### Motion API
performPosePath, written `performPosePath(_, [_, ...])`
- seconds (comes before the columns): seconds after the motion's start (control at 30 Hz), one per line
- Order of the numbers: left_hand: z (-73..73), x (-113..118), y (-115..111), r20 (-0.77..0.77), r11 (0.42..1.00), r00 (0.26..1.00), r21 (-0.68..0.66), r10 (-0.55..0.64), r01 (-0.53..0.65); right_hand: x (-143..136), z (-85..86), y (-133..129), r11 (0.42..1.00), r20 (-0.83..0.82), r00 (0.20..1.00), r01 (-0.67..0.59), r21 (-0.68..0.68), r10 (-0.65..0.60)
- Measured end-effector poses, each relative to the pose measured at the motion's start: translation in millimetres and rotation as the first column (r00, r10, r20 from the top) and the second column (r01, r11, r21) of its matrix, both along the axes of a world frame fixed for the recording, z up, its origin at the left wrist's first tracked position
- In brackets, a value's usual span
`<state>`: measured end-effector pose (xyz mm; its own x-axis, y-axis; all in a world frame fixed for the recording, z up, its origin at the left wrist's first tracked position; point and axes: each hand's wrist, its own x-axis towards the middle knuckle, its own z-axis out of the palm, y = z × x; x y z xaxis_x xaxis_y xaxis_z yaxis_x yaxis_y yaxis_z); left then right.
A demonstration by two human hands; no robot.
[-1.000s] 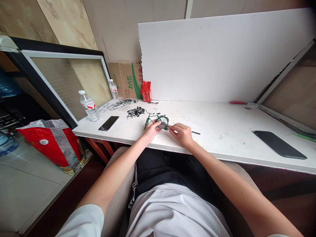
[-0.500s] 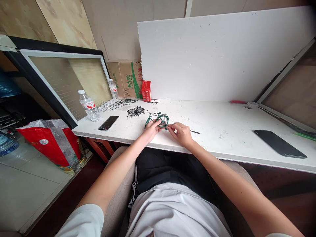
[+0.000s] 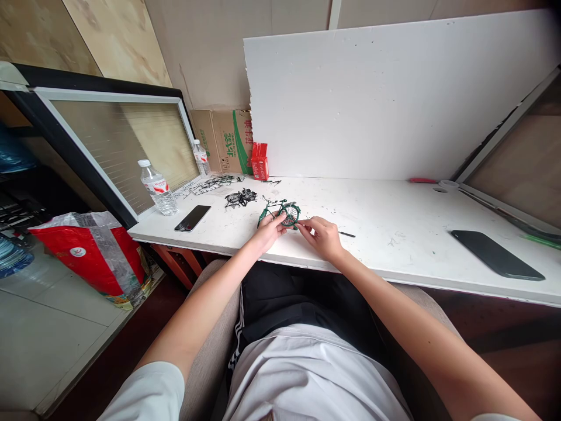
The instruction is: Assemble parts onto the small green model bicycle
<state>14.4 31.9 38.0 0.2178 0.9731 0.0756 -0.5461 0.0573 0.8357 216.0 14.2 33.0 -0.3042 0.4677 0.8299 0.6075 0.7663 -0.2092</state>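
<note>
A small green model bicycle [image 3: 291, 211] is held just above the white table, near its front edge. My left hand [image 3: 269, 233] is closed on it, with the thumb against the wheel on the right. At the lower right of that wheel, the fingertips of my right hand [image 3: 321, 235] are pinched together. Whatever they grip is too small to make out. A thin black stick-like tool [image 3: 347, 234] lies on the table just right of my right hand. Behind the bicycle sits a pile of black model parts [image 3: 241, 198].
Black part frames [image 3: 210, 185] lie at the back left. Water bottles [image 3: 158, 188], a phone [image 3: 193, 218] and a red box [image 3: 260, 161] stand or lie on the left. A dark phone-like slab [image 3: 497, 255] rests at the right. A white board [image 3: 394, 99] rises behind the table.
Almost nothing differs. The model bicycle has tilted or shifted very slightly in my left hand, and both hands keep their places.
</note>
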Motion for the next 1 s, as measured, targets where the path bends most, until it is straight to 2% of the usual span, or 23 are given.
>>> performPosePath(0.4, [3.0,0,-3,-0.012,1.000,1.000,0.003,-0.002,0.002,0,0.6,-1,1.000,0.019,1.000,-0.012,0.017,0.012])
performPosePath(0.67, [-2.2,4,-4,-0.059,0.996,0.997,0.077,0.052,-0.047,0,0.9,-1,0.999,-0.003,1.000,-0.014,0.030,0.014])
performPosePath(0.87, [-8.9,7,-2,-0.106,0.986,0.989,0.144,0.099,-0.084,-2,1.4,0,0.999,0.017,0.999,0.030,0.044,-0.030])
performPosePath(1.0, [-9.2,7,-2,-0.128,0.983,0.987,0.169,0.093,-0.070,-2,1.8,0,0.999,0.018,0.999,0.031,0.045,-0.032])
